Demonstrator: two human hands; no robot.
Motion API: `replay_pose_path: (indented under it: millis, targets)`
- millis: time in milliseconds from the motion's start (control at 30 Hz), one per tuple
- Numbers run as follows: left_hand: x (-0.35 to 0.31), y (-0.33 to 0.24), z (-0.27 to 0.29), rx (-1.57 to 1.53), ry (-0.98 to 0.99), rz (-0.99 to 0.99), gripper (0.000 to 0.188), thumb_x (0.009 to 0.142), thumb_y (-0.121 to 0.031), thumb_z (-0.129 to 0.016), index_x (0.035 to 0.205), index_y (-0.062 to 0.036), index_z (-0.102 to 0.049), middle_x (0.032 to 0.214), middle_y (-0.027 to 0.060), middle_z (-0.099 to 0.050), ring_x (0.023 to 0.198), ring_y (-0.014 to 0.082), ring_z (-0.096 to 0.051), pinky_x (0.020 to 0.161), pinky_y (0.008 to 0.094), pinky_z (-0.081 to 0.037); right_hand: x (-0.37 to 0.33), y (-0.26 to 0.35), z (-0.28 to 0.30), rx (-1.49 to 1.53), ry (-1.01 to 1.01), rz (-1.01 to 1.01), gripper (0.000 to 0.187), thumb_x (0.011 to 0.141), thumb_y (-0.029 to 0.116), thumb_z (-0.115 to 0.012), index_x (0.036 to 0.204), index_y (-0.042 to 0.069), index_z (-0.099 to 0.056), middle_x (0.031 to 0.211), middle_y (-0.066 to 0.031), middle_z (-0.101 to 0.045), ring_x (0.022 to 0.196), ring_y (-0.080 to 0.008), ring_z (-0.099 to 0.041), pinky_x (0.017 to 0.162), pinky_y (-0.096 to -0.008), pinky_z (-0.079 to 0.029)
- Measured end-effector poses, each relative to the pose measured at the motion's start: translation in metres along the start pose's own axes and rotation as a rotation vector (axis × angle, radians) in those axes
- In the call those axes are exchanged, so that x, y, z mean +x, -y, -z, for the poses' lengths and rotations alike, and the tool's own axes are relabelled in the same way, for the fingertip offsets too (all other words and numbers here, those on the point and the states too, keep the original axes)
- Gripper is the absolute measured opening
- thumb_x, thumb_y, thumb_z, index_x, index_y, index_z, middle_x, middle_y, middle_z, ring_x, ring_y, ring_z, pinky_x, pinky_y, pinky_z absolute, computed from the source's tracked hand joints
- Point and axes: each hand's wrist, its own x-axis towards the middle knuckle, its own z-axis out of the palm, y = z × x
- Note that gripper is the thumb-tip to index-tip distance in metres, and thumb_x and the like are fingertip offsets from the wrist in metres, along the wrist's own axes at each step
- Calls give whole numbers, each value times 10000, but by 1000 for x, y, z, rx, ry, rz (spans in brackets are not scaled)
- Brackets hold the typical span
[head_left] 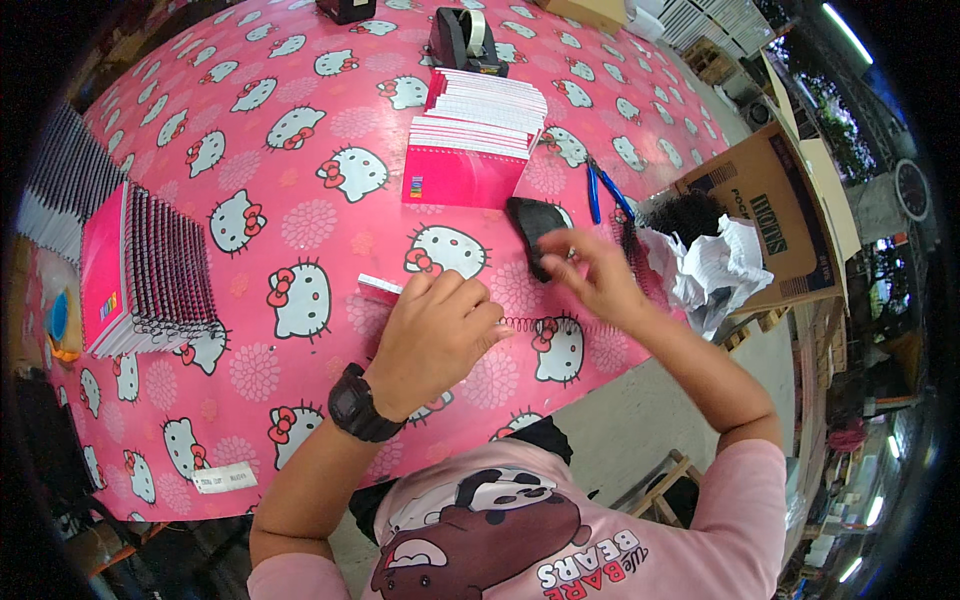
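My left hand [435,325], wearing a black watch [362,405], is closed on a small pink notebook [381,289], mostly hidden beneath the fingers. From that hand a thin wire coil [560,325] runs right, passing toward my right wrist. My right hand [600,275] is raised with bent fingers, the thumb and fingertips apart. It is beside a black curved block [535,228]; whether it touches the block I cannot tell. Beyond my hands stand pink notebooks [465,175] without coils, their white pages fanned in a row.
Coil-bound pink notebooks [150,270] are stacked at the left. Blue-handled pliers [606,190] lie right of the uncoiled notebooks. Crumpled white paper [710,265] and dark coils [685,212] sit by a cardboard box [765,210]. A tape dispenser [468,42] stands at the back.
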Motion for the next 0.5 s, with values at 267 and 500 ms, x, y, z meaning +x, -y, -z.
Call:
replay_pose_path:
  millis: [267,500]
  targets:
    - [-2,6,5,-116,-54,-32,224,759,-258,-639,898,-88,-594,932,60,-556,865,242,-515,764,382,-397,30,-33,17,-197,353,274,772,600,224,-807,1282,113,-462,1389,-201,-306,1256,-353,-349,1043,-420,-292]
    - [-3,6,10,-135,-39,-39,238,766,-270,-646,908,-86,-590,938,66,-560,893,241,-519,800,377,-403,35,-24,-26,-202,42,277,714,574,342,-810,1196,113,-545,1288,-213,-401,1180,-381,-396,995,-447,-333]
